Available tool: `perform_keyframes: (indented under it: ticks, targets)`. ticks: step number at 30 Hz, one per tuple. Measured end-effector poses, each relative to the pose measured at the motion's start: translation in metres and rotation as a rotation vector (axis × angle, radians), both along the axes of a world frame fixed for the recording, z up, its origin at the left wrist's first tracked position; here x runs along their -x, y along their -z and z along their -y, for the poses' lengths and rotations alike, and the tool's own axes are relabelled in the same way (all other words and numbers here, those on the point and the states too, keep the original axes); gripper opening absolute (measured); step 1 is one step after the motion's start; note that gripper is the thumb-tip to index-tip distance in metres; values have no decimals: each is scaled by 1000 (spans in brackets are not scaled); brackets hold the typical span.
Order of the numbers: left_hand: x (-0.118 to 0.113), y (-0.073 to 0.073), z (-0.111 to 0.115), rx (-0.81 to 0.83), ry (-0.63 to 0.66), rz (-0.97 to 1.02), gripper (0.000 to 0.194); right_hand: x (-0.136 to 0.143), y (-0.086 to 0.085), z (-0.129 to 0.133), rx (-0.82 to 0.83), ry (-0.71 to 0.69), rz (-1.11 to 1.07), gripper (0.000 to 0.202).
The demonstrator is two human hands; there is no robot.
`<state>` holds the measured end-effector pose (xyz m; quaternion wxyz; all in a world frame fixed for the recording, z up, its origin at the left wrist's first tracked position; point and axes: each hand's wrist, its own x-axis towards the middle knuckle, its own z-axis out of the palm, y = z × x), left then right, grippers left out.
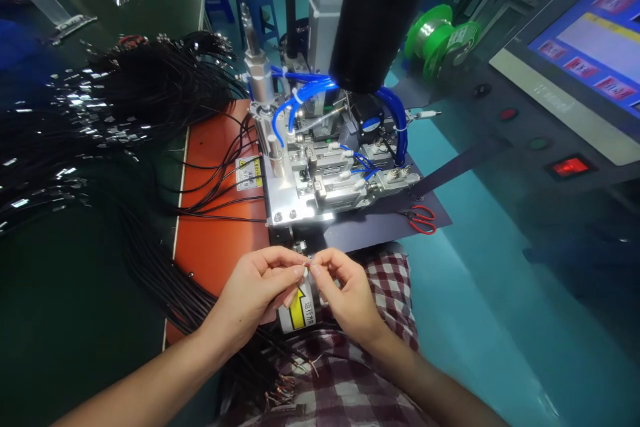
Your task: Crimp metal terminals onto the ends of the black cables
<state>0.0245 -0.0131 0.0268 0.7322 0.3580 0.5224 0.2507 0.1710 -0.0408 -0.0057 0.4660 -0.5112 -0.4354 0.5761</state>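
Note:
My left hand (257, 290) and my right hand (350, 293) meet fingertip to fingertip at the front edge of the metal machine (330, 173). Both are closed in a pinch around something tiny and partly reddish, too small to make out. Below them is a white cylinder (303, 310) with a yellow and black arrow label. A bundle of black cables (175, 290) runs beneath my left forearm, and its stripped wire ends (283, 390) lie on the checked cloth (345, 373) over my lap.
Red-handled scissors (423, 219) lie on the dark plate right of the machine. More black cables (150, 80) are heaped at the left beside the orange surface (215, 160). A green spool (430, 40) and a control screen (590, 47) are at the right.

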Motion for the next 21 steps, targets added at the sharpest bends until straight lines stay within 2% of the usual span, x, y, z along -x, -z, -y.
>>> perform_keyframes:
  ticks: [4,10,16,21]
  targets:
    - [0,-2,0,18,2,-10,18,0,3,2,-47,-15,6,13]
    - [-2,-7,-1,38,3,-35,20,-11,-8,2,-57,-58,46,10]
    - [-2,-5,0,25,29,-31,21,-14,-12,2,-123,-59,150,5]
    - [-1,-4,-1,-4,98,-57,19,-15,-15,-2,-54,-112,106,11]
